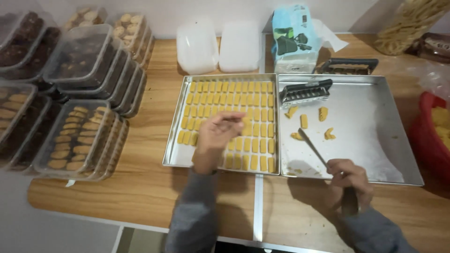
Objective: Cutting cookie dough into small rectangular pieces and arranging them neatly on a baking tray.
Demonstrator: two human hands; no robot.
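Observation:
My left hand (216, 135) hovers over the left metal tray (172, 159), fingers pinched above rows of several yellow dough pieces (253, 112); whether it holds a piece I cannot tell. My right hand (348, 180) grips a thin knife (311, 146) whose blade points up-left into the right metal tray (375, 140). A few loose yellow dough pieces (304, 121) lie in that tray near the blade tip. A dark ridged cookie mould (304, 92) rests at the tray's top left.
Stacks of lidded plastic boxes with cookies (79, 136) fill the left of the wooden table (140, 187). Two white plastic lids (218, 47), a blue tissue pack (293, 40), a second dark mould (348, 66), a jar (408, 23) and a red bowl (429, 136) stand around.

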